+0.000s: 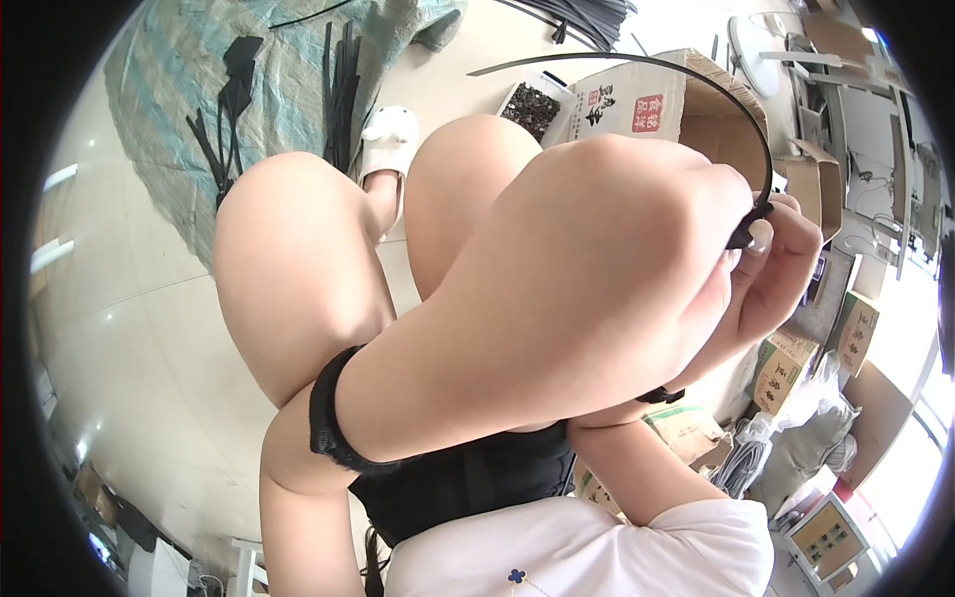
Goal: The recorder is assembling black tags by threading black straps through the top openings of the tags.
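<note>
A long black cable tie (731,95) arches from between my hands over to the left, its tapered tip hanging free in the air. Its thick dark end (748,227) lies at my fingertips. My left hand (696,204), reaching across my body to the right, is closed on this end; most of its fingers are hidden behind its own back. Just beyond it, my right hand (781,259) has its fingers curled, with thumb and fingertips pinching at the same dark piece. Both hands are held up close together, right of my bent knees.
An open cardboard box (652,99) stands ahead, beside a white bin (535,104) of small dark pieces. Bundled black strips (343,95) lie on a green-blue woven sheet (159,129) at the left. Smaller cartons (781,373) and plastic bags (811,438) fill the right side.
</note>
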### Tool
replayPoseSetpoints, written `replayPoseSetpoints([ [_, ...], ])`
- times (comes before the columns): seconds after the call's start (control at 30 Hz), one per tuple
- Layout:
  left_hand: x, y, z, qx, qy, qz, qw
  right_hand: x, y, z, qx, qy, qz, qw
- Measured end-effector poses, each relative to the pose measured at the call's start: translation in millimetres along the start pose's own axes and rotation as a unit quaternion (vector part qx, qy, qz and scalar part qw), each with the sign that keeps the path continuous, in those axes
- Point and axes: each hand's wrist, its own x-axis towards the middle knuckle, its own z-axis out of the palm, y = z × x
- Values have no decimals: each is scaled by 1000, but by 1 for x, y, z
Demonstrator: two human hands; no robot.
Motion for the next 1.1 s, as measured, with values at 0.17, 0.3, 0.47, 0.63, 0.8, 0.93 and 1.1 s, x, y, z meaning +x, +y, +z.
replayPoseSetpoints([
  [0.17,4,2,-12,-217,-79,-152,961,1,-3,-13,-82,-49,-56,994],
  [0.3,6,9,-15,-266,-70,-247,929,4,-8,-11,-20,-70,-117,990],
  [0.47,12,10,-25,-261,-153,-280,911,7,-24,-20,-8,-94,-122,988],
  [0.63,16,9,-34,-269,-240,-331,872,11,-43,-32,-51,-199,-108,973],
  [0.8,5,0,-16,-447,-290,-274,800,15,-50,-33,-132,-193,-157,959],
  [0.93,9,2,-10,-460,-248,-240,818,21,-50,-37,-130,-203,-187,952],
  [1.1,8,3,9,-443,-130,-206,863,17,-53,-33,-234,-157,-160,946],
])
